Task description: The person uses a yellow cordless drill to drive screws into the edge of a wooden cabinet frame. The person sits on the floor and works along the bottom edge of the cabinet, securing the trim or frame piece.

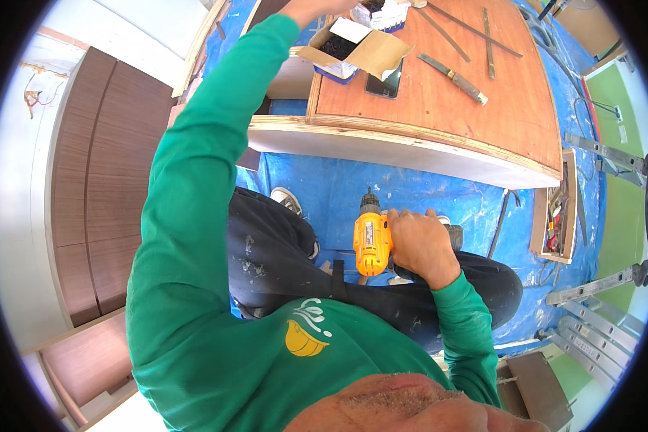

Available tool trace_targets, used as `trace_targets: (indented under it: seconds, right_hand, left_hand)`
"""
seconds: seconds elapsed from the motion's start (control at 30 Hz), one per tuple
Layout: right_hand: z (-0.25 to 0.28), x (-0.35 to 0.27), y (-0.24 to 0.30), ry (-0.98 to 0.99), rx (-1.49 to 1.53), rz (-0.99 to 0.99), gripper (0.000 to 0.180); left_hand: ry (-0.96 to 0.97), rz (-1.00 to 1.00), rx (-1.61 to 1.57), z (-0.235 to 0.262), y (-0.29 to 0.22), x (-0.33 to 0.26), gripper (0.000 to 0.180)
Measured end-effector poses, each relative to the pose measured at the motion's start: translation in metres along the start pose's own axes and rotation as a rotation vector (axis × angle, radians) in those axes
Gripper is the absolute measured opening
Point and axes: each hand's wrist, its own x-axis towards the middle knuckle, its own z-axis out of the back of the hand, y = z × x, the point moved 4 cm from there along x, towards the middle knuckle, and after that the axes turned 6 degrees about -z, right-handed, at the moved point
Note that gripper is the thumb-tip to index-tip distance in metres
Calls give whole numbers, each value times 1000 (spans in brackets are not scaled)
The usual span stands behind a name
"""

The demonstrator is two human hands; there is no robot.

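My right hand is wrapped round the grip of a yellow cordless drill, held over my lap with its black chuck pointing away from me. At the upper edge, my left hand reaches out beside the small boxes; its fingers are largely cut off by the picture's rim. An opened cardboard box full of small dark pieces, likely screws, sits nearest that hand. Another open box with dark contents stands just behind it. Against the nearer box lies a dark phone.
The boxes rest on a wooden panel top holding a knife-like tool and thin strips. A blue sheet covers the floor. To the right are a wooden tool tray and a metal ladder; brown cabinet doors stand left.
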Motion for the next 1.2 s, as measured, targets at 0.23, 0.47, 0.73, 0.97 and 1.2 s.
trace_targets:
  seconds: [0.23, 0.47, 0.73, 0.97, 1.2]
  right_hand:
    - [-3, -2, -8, -28, 21, -21, 18]
    - [-3, -2, -7, -47, -36, -10, 14]
    - [-5, -2, -7, -28, -59, -38, 12]
    - [-12, 0, -2, -45, -45, -18, 12]
    - [-16, 9, 3, 17, -54, -23, 14]
  left_hand:
    - [12, 60, 125, -61, 17, 97, 33]
    - [-49, 119, 154, -68, 17, 115, 39]
    - [-146, 152, 129, -52, 17, 98, 46]
    - [-246, 179, 94, -33, 17, 93, 53]
    - [-353, 25, -108, -17, 4, 70, 48]
